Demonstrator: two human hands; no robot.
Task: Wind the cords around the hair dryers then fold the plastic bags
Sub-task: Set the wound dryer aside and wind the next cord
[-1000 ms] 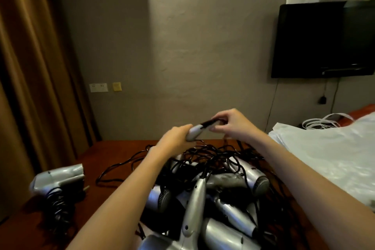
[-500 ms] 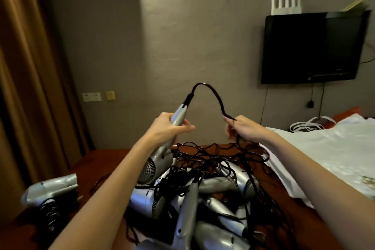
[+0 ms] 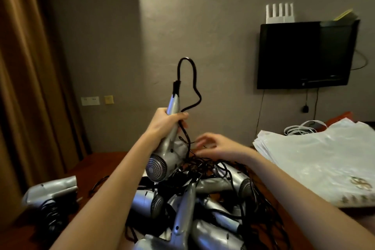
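Left hand (image 3: 166, 121) grips the handle of a silver hair dryer (image 3: 165, 152), held up above the pile with the handle pointing upward and the rear grille facing the camera; thumb wraps across the handle front. Its black cord (image 3: 189, 79) leaves the handle tip, arcs up in a loop, drops past the left hand's fingers and runs down into the tangle, where it cannot be followed further. Right hand (image 3: 215, 145) hovers just beyond the pile, fingers loosely spread and holding nothing; motion blur softens the fingertips, so contact with the thin cord strands beside them cannot be judged. Pile of hair dryers (image 3: 194, 205) lies on the dark red counter (image 3: 97, 166), cords knotted over and between them; count unclear, lowest ones cut off by the bottom edge. One separate dryer (image 3: 51, 190) with its wound cord sits at the left, blurred. Stack of white plastic bags (image 3: 316, 166) lies at the right, cut off by the frame edge, print hard to read. Black TV (image 3: 304, 55) on the wall
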